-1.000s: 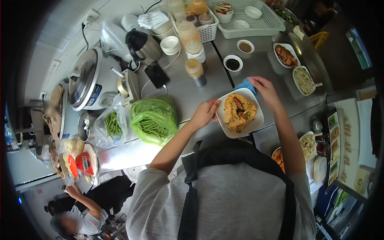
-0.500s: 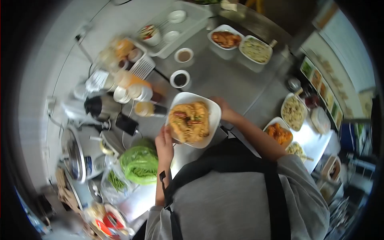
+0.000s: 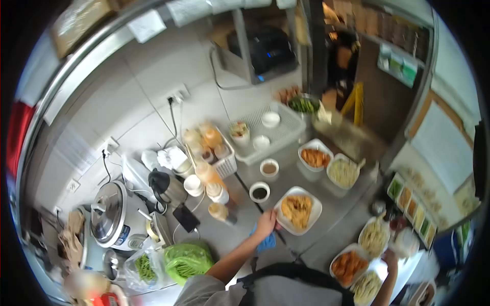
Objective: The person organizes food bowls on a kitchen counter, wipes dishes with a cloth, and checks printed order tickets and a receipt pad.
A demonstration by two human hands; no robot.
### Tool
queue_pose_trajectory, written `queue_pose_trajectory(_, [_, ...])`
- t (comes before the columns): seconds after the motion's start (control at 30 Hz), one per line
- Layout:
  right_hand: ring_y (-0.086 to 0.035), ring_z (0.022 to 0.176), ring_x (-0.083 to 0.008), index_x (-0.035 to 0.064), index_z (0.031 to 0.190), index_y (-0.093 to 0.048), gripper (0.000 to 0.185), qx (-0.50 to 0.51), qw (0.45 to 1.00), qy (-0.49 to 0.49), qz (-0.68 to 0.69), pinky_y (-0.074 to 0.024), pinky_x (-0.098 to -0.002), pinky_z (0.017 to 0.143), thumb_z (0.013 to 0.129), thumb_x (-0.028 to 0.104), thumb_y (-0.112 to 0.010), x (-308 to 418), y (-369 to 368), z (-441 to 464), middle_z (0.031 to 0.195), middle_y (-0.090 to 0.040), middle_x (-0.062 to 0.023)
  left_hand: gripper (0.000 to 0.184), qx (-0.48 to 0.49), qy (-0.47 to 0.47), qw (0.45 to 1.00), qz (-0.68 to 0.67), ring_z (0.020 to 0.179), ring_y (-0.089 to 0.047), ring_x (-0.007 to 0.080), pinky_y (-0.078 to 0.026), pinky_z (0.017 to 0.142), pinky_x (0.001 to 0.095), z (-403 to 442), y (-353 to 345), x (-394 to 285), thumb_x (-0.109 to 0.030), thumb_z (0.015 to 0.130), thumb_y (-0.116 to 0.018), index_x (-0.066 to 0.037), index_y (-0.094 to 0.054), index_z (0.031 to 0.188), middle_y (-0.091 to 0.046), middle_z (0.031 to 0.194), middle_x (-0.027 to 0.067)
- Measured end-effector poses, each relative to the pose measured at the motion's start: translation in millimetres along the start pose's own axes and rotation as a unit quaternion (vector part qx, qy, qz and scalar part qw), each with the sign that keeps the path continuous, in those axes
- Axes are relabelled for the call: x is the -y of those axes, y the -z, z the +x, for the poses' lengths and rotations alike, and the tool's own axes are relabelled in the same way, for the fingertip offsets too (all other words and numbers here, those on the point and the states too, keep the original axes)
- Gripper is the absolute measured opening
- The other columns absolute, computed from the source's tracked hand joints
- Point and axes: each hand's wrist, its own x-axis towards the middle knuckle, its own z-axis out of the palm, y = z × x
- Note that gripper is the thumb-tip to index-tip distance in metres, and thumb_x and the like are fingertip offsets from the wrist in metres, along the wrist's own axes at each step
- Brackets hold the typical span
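Observation:
A square white bowl (image 3: 317, 208) of golden fried food is above the steel counter, its left edge gripped by my left hand (image 3: 265, 224). Beneath that wrist lies a blue cloth (image 3: 266, 241). My right hand (image 3: 390, 259) is at the lower right, beside white dishes of pale shredded food (image 3: 374, 238) and orange pieces (image 3: 349, 266); its fingers are too small and blurred to read. Two small bowls, one of dark sauce (image 3: 260, 192) and one of brown sauce (image 3: 269, 168), stand behind the fried food.
Sauce bottles (image 3: 218, 211), a phone (image 3: 186, 218), a kettle (image 3: 167, 187) and a green bag of beans (image 3: 188, 261) stand left. A large cooker (image 3: 113, 217) is farther left. Behind are a perforated tray (image 3: 275, 145) and two filled dishes (image 3: 315, 155).
My right hand has left the bowl and moved to the dishes at the lower right. The view has swung up, showing the wall and doorway. The blue cloth now shows on the counter.

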Motion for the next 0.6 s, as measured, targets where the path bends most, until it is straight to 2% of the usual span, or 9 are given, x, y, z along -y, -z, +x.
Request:
queue_pose_trajectory(0.03, [-0.061, 0.065, -0.0189, 0.0036, 0.111, -0.052, 0.031, 0.065, 0.94, -0.155, 0.295, -0.0513, -0.032, 0.055, 0.083, 0.016, -0.058, 15.3, -0.7, 4.5, 0.084, -0.061, -0.0097, 0.039, 0.015, 0.016, 0.999, -0.031, 0.052, -0.064, 0.0194, -0.053, 0.051, 0.0322, 8.3, -4.4, -0.8, -0.028, 0.101, -0.031, 0.001, -0.057, 0.095, -0.063, 0.061, 0.0116])
queue_pose_trajectory(0.07, [-0.061, 0.065, -0.0222, 0.0056, 0.115, -0.052, 0.032, 0.033, 0.777, -0.33, 0.535, -0.0519, -0.0325, 0.058, 0.087, 0.021, -0.051, 31.1, -1.5, 9.9, 0.089, -0.061, -0.0117, 0.039, 0.037, 0.037, 0.997, -0.062, 0.052, -0.064, 0.0183, -0.053, 0.051, 0.031, 14.3, -11.4, 0.6, -0.029, 0.1, -0.032, 0.002, -0.055, 0.098, -0.063, 0.061, 0.0113])
queue_pose_trajectory(0.1, [-0.064, 0.068, -0.0225, 0.0054, 0.124, -0.049, 0.039, 0.063, 0.818, -0.318, 0.475, -0.053, -0.0325, 0.059, 0.086, 0.016, -0.048, 70.7, 31.0, 22.3, 0.093, -0.062, -0.0132, 0.039, 0.039, 0.031, 0.997, -0.06, 0.052, -0.064, 0.018, -0.054, 0.051, 0.0303, 21.2, -16.4, -0.5, -0.029, 0.1, -0.032, 0.002, -0.055, 0.099, -0.063, 0.061, 0.0109])
queue_pose_trajectory(0.13, [-0.064, 0.066, -0.0204, 0.0037, 0.124, -0.051, 0.044, 0.035, 0.715, -0.401, 0.571, -0.0529, -0.0303, 0.058, 0.082, 0.014, -0.059, 104.8, 59.6, 35.0, 0.096, -0.063, -0.0143, 0.039, 0.04, 0.028, 0.997, -0.055, 0.052, -0.064, 0.0177, -0.054, 0.05, 0.0295, 25.0, -20.1, -0.2, -0.03, 0.1, -0.032, 0.002, -0.055, 0.1, -0.063, 0.061, 0.0106])
queue_pose_trajectory(0.2, [-0.064, 0.082, -0.0238, 0.0053, 0.11, -0.062, 0.053, 0.059, 0.85, -0.232, 0.469, -0.0527, -0.0324, 0.073, 0.062, 0.018, -0.081, 85.9, 43.2, 28.6, 0.104, -0.062, -0.0149, 0.041, 0.043, 0.024, 0.997, -0.062, 0.051, -0.063, 0.0176, -0.054, 0.05, 0.0291, 30.0, -27.9, 4.8, -0.031, 0.101, -0.031, 0.003, -0.054, 0.103, -0.063, 0.061, 0.0103])
queue_pose_trajectory(0.3, [-0.058, 0.103, -0.0306, 0.0096, 0.106, -0.066, 0.056, 0.082, 0.962, -0.144, 0.218, -0.048, -0.0371, 0.086, 0.054, 0.019, -0.086, 128.3, 75.3, 41.7, 0.11, -0.059, -0.0157, 0.04, 0.041, 0.052, 0.997, -0.05, 0.051, -0.064, 0.0176, -0.054, 0.05, 0.0293, 35.7, -35.1, 10.0, -0.029, 0.101, -0.031, 0.003, -0.054, 0.105, -0.063, 0.061, 0.0107])
queue_pose_trajectory(0.43, [-0.059, 0.101, -0.0331, 0.0067, 0.11, -0.062, 0.059, -0.011, 0.96, -0.08, 0.269, -0.0484, -0.0393, 0.085, 0.057, 0.018, -0.085, 164.3, 94.7, 48.0, 0.112, -0.058, -0.0162, 0.038, 0.024, 0.06, 0.996, -0.057, 0.051, -0.064, 0.0181, -0.054, 0.049, 0.0295, 40.5, -37.2, 18.5, -0.027, 0.1, -0.032, 0.004, -0.054, 0.104, -0.063, 0.062, 0.0112])
queue_pose_trajectory(0.53, [-0.058, 0.102, -0.0347, 0.0056, 0.116, -0.057, 0.064, 0.009, 0.959, -0.07, 0.276, -0.0485, -0.0413, 0.084, 0.059, 0.016, -0.084, 144.1, 79.5, 45.4, 0.113, -0.056, -0.0178, 0.038, 0.016, 0.05, 0.998, -0.028, 0.049, -0.063, 0.0184, -0.054, 0.048, 0.0296, 47.7, -31.9, 8.4, -0.026, 0.1, -0.033, 0.004, -0.056, 0.1, -0.062, 0.06, 0.0113])
queue_pose_trajectory(0.6, [-0.06, 0.095, -0.0307, 0.0018, 0.123, -0.048, 0.069, -0.005, 0.947, -0.074, 0.312, -0.0534, -0.0386, 0.071, 0.063, 0.011, -0.081, 104.0, 46.1, 51.6, 0.117, -0.054, -0.0176, 0.037, 0.013, 0.049, 0.999, -0.004, 0.048, -0.063, 0.0184, -0.053, 0.047, 0.0297, 51.0, -26.0, -1.8, -0.025, 0.099, -0.034, 0.004, -0.057, 0.097, -0.062, 0.059, 0.0113])
